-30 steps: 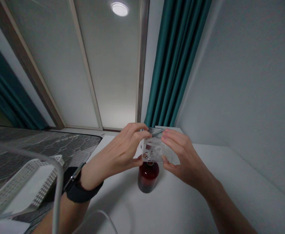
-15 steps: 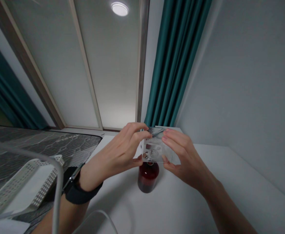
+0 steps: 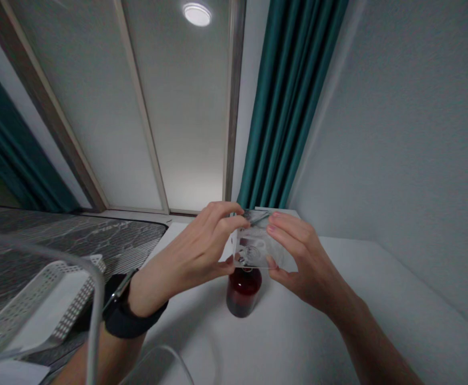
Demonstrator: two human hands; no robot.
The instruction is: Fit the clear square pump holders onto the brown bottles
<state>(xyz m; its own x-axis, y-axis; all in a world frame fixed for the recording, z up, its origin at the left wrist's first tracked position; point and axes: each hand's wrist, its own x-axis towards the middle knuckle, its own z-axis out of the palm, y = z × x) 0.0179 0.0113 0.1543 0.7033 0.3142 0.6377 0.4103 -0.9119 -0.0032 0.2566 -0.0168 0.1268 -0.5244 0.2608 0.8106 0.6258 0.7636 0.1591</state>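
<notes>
White tabletop (image 3: 274, 342) runs to a far edge under one teal curtain (image 3: 290, 101), with a second teal curtain (image 3: 13, 144) off to the left. Near the far edge, both hands hold one clear rectangular plastic packet (image 3: 256, 245) up in the air, its contents too blurred to make out. The left hand (image 3: 188, 246) curls its fingers together over the top edge, thumb below; the right hand (image 3: 310, 262) clamps the opposite side, fingers on top, thumb at the bottom edge. One dark red bottle (image 3: 243, 294) stands just beneath the packet. One white perforated tray (image 3: 45, 302) sits beyond the tabletop's left edge, and a black band (image 3: 132, 323) wraps the left wrist
</notes>
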